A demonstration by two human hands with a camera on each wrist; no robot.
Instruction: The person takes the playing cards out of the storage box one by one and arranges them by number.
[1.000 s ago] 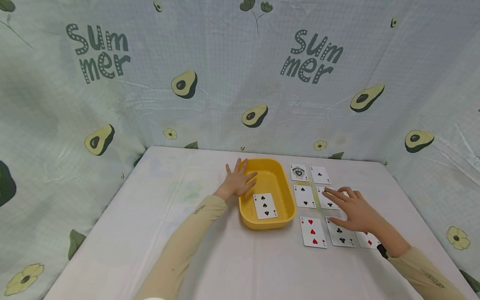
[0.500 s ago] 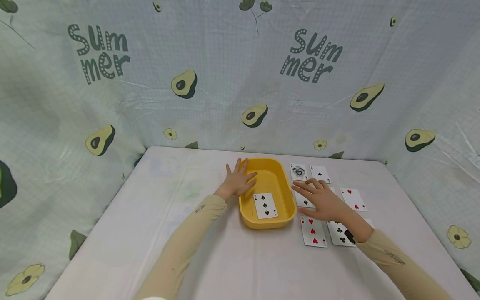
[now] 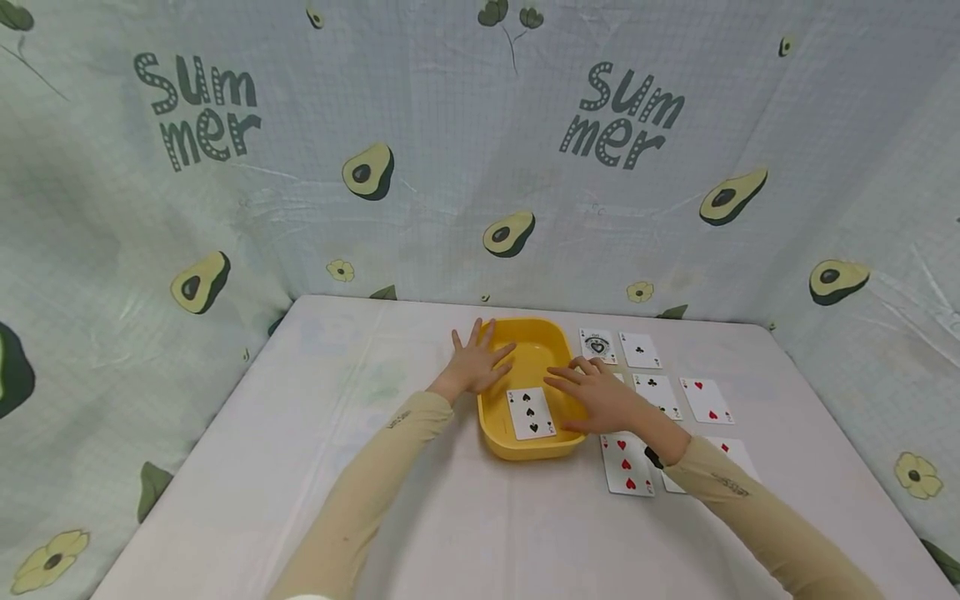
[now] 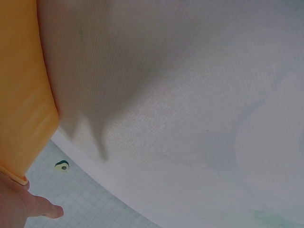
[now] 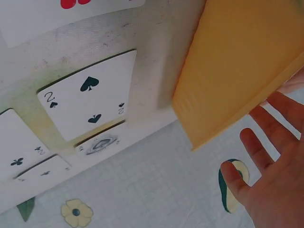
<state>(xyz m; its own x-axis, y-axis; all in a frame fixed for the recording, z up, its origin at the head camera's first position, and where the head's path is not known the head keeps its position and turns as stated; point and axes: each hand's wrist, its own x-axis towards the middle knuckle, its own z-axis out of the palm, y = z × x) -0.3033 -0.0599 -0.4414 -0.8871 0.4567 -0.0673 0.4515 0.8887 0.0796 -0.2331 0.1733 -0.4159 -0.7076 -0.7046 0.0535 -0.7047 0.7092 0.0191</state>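
A yellow plastic tray (image 3: 534, 360) stands on the table with a three of spades (image 3: 543, 398) face up inside. My left hand (image 3: 474, 364) rests at the tray's left rim, fingers spread. Over the right rim is my right hand (image 3: 603, 400), fingers extended and a little relaxed, with nothing seen in its grasp. In the right wrist view its fingers (image 5: 256, 149) lie along the tray's rim, some tips hidden behind it. A two of spades (image 5: 92, 95) lies beside the tray, mostly covered by my right hand in the head view.
Right of the tray lie cards in rows: an ace of spades (image 3: 597, 345) and ace of clubs (image 3: 639, 350) behind, a two of clubs (image 3: 657, 393) and two of hearts (image 3: 707, 401), then a three of hearts (image 3: 624, 468) and a diamond card (image 3: 738, 455). My right forearm covers another card.
My right hand has moved left from above the cards to the tray's right rim, uncovering the two of clubs and two of hearts. The left hand and tray stay put.
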